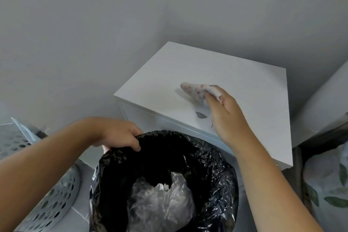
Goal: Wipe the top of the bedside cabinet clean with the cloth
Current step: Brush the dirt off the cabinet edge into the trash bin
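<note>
Cloth [195, 93] was white with small red specks, bunched, lying on white top of bedside cabinet [235, 73], near its front-right part. Your right hand [228, 114] pinched its near end closed. One dark grey scrap [201, 115] lay just beside cloth. Your left hand [120, 134] gripped rim of one black-lined bin [212, 167], held at cabinet's front edge. One perforated grey basket [47, 205] stood left.
</note>
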